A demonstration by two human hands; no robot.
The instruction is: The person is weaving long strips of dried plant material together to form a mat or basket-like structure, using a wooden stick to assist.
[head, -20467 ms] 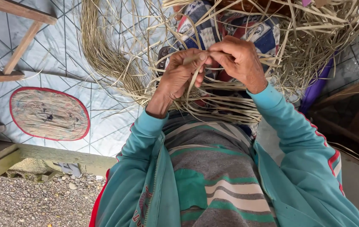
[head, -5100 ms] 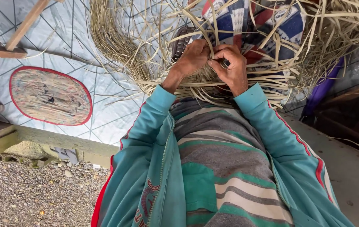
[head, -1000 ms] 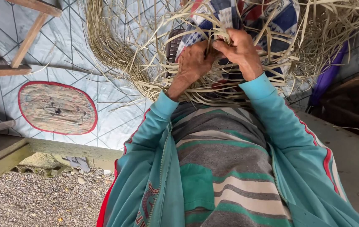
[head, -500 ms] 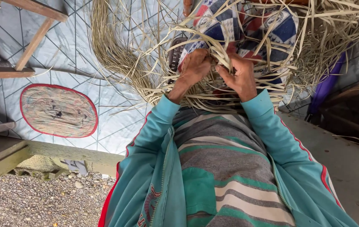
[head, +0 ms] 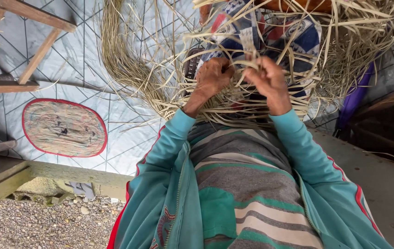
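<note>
1. At the upper left of the frame a wooden frame [head: 31, 27] juts in over the patterned floor mat [head: 127, 138]. Below it, at centre left, an oval rug [head: 64, 127] with a red border lies flat on the mat, well apart from the work.
2. A bundle of spare strips [head: 118, 55] trails from the top edge down toward the centre, probably laid there so that fresh lengths sit within reach of the left arm.
3. The left hand [head: 213, 76], upper centre, is curled shut around pale strips, pinching them against the weave; this looks like a holding grip that keeps the crossing from slipping.
4. The woven piece [head: 252, 99] sits on the lap, just under both hands, its finished rows nearest the body and loose ends fanning up and out toward the top and right.
5. The right hand [head: 266, 78], just beside the left, is closed on a strip that stands upright between its fingers, seemingly held taut.
6. Behind the strips a patterned cloth [head: 293, 34] covers the knees.
7. Room is tight around the hands, hemmed by loose ends; open space lies at the left over the mat. At the lower left the mat ends at a wooden edge [head: 68, 175] above gravel [head: 35, 226].
</note>
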